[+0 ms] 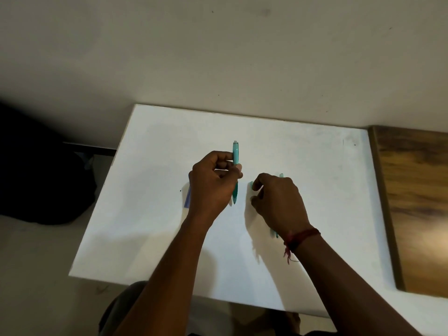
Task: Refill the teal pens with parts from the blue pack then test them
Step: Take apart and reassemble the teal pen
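Teal pen [235, 166]: pinched in left hand [213, 183], long axis pointing away from the person.
Right hand [278, 202]: curled over more pens [274, 232]; grip unclear.
Blue pack [188, 198]: under left hand, nearer it.

My left grip [213, 180] held one pen [235, 166] upright-lengthwise above the counter [303, 166], the pen running away from me past my fingers. Just left of that grip, partly under it, lay the pack [187, 198] on the counter. Right of it, apart, my right grip [278, 202] rested over more pens [275, 232], which stuck out behind and before it. A wooden board [412, 202] lay beyond the counter's right edge.
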